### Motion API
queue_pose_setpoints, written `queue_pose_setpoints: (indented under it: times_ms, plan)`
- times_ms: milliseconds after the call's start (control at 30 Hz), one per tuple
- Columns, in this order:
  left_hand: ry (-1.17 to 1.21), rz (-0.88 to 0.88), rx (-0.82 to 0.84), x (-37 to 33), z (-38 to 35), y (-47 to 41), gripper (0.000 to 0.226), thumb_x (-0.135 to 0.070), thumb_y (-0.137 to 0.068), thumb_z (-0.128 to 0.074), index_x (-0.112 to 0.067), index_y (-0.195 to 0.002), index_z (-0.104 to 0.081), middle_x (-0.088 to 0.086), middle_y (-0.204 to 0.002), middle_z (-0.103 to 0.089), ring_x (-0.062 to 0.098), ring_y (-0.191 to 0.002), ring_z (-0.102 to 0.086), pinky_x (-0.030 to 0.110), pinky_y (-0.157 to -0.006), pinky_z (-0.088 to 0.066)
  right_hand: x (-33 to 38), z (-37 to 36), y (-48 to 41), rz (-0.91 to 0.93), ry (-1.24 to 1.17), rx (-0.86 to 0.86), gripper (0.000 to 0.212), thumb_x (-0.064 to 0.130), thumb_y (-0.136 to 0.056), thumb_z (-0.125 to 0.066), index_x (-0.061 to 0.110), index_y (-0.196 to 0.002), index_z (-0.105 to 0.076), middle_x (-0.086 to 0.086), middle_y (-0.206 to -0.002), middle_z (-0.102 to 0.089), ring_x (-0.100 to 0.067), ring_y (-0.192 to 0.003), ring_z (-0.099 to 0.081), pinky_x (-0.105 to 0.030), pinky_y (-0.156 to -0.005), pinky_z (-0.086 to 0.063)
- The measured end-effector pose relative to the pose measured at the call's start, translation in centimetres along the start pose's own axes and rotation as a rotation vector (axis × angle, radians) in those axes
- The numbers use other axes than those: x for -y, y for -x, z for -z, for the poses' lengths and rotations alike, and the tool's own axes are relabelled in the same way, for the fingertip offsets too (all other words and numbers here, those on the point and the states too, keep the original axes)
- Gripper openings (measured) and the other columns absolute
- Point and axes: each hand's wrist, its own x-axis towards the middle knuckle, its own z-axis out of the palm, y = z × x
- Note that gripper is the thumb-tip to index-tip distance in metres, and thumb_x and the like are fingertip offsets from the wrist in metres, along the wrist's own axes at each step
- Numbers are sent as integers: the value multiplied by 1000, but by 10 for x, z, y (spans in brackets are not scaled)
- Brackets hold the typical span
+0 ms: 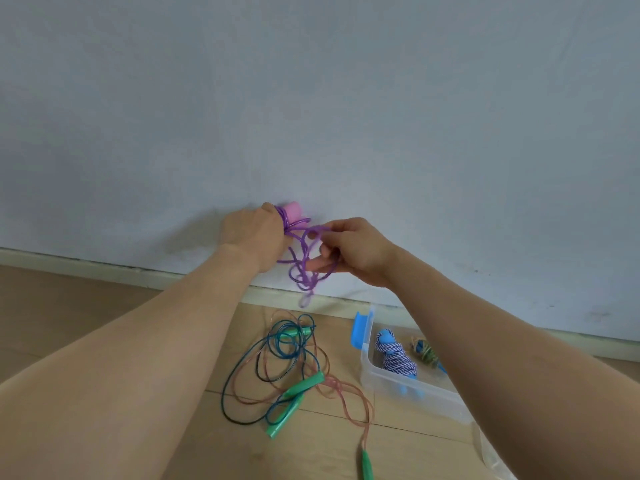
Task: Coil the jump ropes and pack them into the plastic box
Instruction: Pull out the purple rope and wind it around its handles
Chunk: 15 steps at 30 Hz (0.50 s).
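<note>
Two loose ropes [277, 372] with green handles sprawl tangled on the wooden floor [86, 306], left of the clear plastic box [412, 396], which holds two coiled ropes. Above them, the left hand [256, 233] is closed round a pink handle [291, 211] pointing up and right. The right hand [353, 251] pinches the purple rope [304, 261], its glossy loops hanging downward between both hands.
</note>
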Motion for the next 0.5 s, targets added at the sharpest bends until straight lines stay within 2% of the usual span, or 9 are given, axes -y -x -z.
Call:
queue_pose_setpoints:
  times_ms: [33,67,100,167,233,300,367,433,500]
  plan:
    - [13,13,24,4,-4,0,29,-43,-104,-54,-20,-122,-55,11,-119,-69,38,-108,-69,38,-77,-47,2,1,-1,-5,-39,-58,22,5,-106,-50,0,-112,-70,-5,-63,-50,-20,-50,-58,-34,-54,-59]
    - [27,26,55,10,-8,0,20,-42,-106,-51,-28,-119,-55,10,-118,-68,37,-107,-69,38,-77,-48,4,5,-1,3,7,-144,21,10,-106,-53,3,-109,-72,-3,-60,-44,-18,-47,-47,-26,-44,-45]
    - [40,46,91,18,-12,1,15,-43,-107,-47,-33,-115,-55,8,-118,-68,37,-108,-68,37,-76,-47,3,11,-3,19,145,-247,19,15,-103,-58,7,-104,-75,-3,-59,-45,-19,-49,-43,-23,-43,-36]
    - [71,113,170,32,-18,3,18,-50,-108,-43,-34,-105,-51,6,-119,-67,35,-110,-66,36,-78,-43,0,29,-4,79,597,-424,20,27,-98,-66,12,-90,-75,-3,-65,-58,-21,-59,-52,-24,-50,-37]
    - [106,169,217,39,-20,4,26,-55,-107,-40,-31,-101,-49,6,-114,-65,34,-106,-63,36,-80,-43,-5,45,1,87,1010,-527,29,36,-102,-55,16,-84,-65,-6,-79,-64,-28,-70,-58,-30,-60,-41]
    - [134,192,221,33,-17,2,26,-53,-107,-40,-30,-105,-52,4,-101,-57,34,-100,-59,36,-81,-43,-8,53,9,108,1419,-556,26,31,-107,-44,17,-89,-55,-6,-82,-57,-31,-70,-53,-34,-65,-39]
    - [172,197,227,20,-11,1,23,-49,-107,-42,-29,-110,-54,4,-100,-54,34,-101,-59,36,-82,-46,-9,54,13,71,1656,-521,12,18,-104,-48,17,-98,-58,-2,-76,-46,-30,-72,-51,-35,-65,-38]
    - [227,189,276,11,-8,0,26,-49,-106,-43,-28,-116,-56,6,-116,-62,34,-113,-62,38,-89,-52,-8,54,13,-85,1489,-533,15,26,-104,-48,17,-101,-60,0,-76,-43,-29,-78,-55,-36,-70,-43]
    - [303,200,372,8,-5,1,32,-50,-105,-46,-28,-124,-58,6,-124,-64,32,-115,-64,42,-93,-59,-8,54,12,-223,1066,-440,36,41,-104,-44,12,-95,-63,-2,-76,-53,-28,-76,-60,-36,-74,-49]
